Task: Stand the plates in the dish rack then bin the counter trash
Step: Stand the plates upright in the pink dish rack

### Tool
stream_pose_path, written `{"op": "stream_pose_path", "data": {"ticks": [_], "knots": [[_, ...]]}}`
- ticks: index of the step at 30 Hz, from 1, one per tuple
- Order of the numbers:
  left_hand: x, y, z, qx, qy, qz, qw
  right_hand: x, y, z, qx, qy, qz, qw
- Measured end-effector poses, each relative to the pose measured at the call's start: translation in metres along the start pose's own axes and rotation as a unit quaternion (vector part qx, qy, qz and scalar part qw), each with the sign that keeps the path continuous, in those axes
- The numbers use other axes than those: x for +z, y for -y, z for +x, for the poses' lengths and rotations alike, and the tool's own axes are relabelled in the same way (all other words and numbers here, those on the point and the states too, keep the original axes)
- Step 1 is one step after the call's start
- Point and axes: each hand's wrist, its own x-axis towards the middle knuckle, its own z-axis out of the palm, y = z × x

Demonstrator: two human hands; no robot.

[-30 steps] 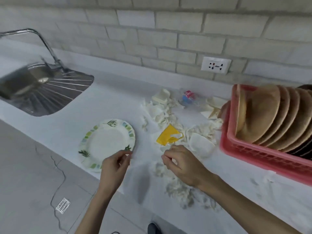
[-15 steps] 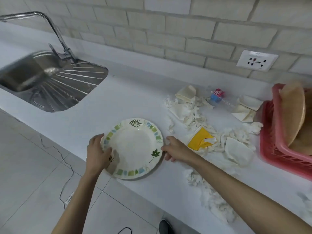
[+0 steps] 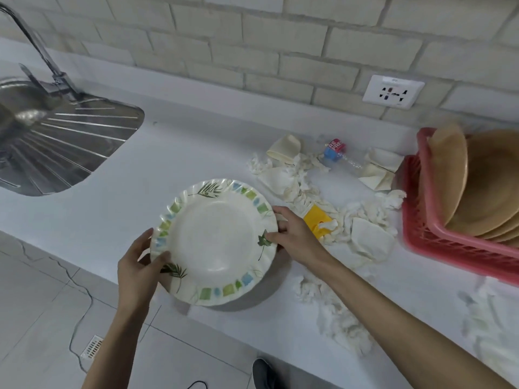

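Above the counter [image 3: 196, 153] edge, left hand [image 3: 140, 265] and right hand [image 3: 295, 237] grip the plate [image 3: 216, 242], now lifted off it

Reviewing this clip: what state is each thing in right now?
Patterned plate: raised off the counter, held by both rims.
Left-hand grip: curled round the plate's left rim.
Right-hand grip: pinching the plate's right rim.
Tan plates: standing in the red dish rack.
Tissue scraps: strewn on the counter.
Bottle: lying on its side.
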Motion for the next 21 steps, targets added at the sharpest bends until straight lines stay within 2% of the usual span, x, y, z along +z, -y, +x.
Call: {"op": "stream_pose_path", "data": {"ticks": [5, 9, 21], "knots": [[0.044, -0.018, -0.039, 0.020, 0.075, -0.059, 0.995, -0.047, 0.004, -0.059, -0.041, -0.030, 0.065, 0.997], [0.091, -0.033, -0.088, 0.036, 0.137, -0.086, 0.986, -0.089, 0.001, -0.119, -0.070, -0.119, 0.060, 0.989], [0.201, -0.036, -0.255, 0.049, 0.232, -0.041, 0.971, -0.201, -0.070, -0.308, -0.103, -0.285, 0.077, 0.950]]}}
